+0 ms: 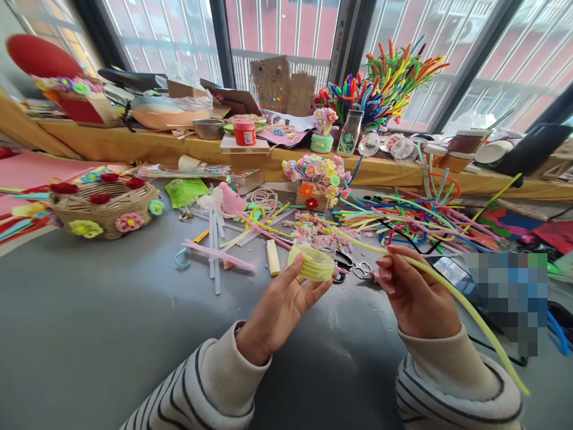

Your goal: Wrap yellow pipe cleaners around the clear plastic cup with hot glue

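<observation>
My left hand (280,307) grips a small clear cup wrapped in coils of yellow-green pipe cleaner (312,263), thumb and fingers around its sides. My right hand (409,292) pinches the loose length of that yellow-green pipe cleaner (465,307), which runs from the cup past my fingers and trails down to the right over my sleeve. Both hands hover above the grey table (111,316). A pair of scissors (353,267) lies on the table just behind the cup, between my hands.
A woven basket with felt flowers (105,206) stands at left. Loose coloured pipe cleaners (416,224) sprawl at right, more upright in a bottle (349,132). Glue sticks (215,251), a yellow lighter (273,257) and a flower pot (316,179) lie mid-table. A cluttered wooden ledge (134,143) runs behind.
</observation>
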Available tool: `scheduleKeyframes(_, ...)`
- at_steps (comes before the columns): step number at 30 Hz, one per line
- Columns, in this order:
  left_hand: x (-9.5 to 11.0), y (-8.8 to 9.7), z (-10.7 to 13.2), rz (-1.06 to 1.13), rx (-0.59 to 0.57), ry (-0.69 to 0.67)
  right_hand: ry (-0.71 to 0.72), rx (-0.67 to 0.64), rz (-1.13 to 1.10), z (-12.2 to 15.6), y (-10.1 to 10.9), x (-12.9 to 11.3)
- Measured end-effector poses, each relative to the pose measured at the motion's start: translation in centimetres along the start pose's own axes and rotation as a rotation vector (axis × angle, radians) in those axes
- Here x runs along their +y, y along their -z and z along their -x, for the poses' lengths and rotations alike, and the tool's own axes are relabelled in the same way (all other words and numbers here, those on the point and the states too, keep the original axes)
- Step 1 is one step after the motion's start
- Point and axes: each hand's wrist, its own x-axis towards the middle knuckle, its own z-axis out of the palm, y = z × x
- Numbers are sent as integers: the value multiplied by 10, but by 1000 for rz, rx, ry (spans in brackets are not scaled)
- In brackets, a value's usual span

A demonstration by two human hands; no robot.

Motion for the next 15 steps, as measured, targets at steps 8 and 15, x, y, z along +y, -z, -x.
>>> scheduleKeyframes(8,1,0,-1,14,31,-18,46,-34,15,2,1,-1)
scheduleKeyframes(15,2,-2,0,-28,-11,17,115,5,28,6,-2,0)
